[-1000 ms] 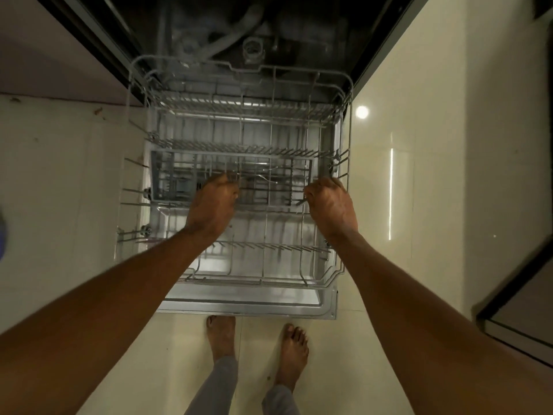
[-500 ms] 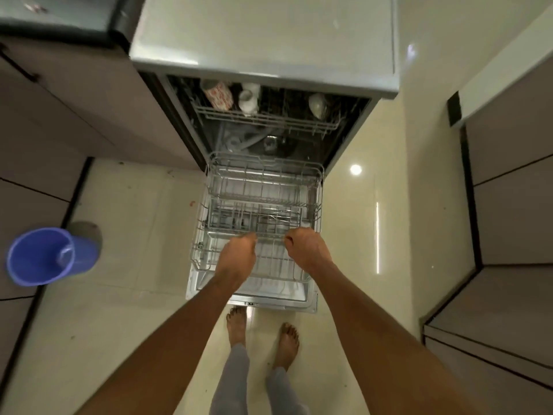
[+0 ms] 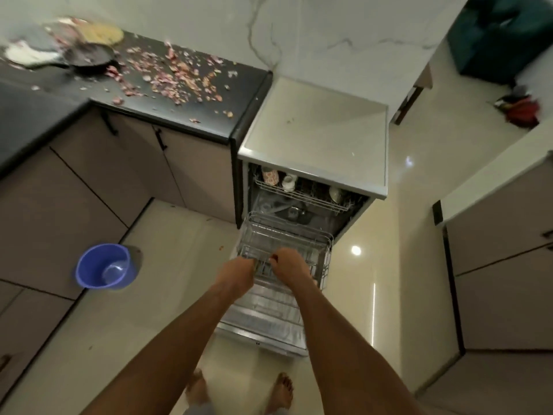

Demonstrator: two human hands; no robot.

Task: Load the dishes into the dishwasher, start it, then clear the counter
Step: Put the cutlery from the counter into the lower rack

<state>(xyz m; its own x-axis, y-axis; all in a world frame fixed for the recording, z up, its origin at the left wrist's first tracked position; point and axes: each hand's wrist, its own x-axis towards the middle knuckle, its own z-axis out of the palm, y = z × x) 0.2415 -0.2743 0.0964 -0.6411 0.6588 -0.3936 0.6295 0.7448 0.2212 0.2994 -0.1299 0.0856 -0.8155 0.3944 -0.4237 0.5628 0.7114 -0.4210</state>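
While the dishwasher [image 3: 314, 139] stands with its door dropped flat onto the floor side, the lower rack [image 3: 284, 256] sits pulled out over that door, its long axis running from the machine's mouth toward the person's feet. Both hands meet over the middle of this rack: the left hand [image 3: 239, 272] is curled down onto the wires, and the right hand [image 3: 288, 263] is curled beside it, nearly touching it; whether either actually grips a wire or only rests there cannot be told. The rack holds no visible dishes. Above it, the upper rack [image 3: 299, 194] stays mostly inside the machine, carrying cups [image 3: 279, 178] along its front edge.

To the left, the dark tabletop [image 3: 179, 115] ends against the dishwasher's side; peel scraps [image 3: 179, 76] scatter across it toward its right edge, and a dark pan [image 3: 89, 56] with blurred plates [image 3: 30, 52] sits near its far left corner. A blue bucket [image 3: 103, 266] stands on the floor well left of the open door, near the cabinet fronts. Pale floor lies open on both sides of the door, wider on the left, narrower toward the cabinets [image 3: 502, 265] on the right.
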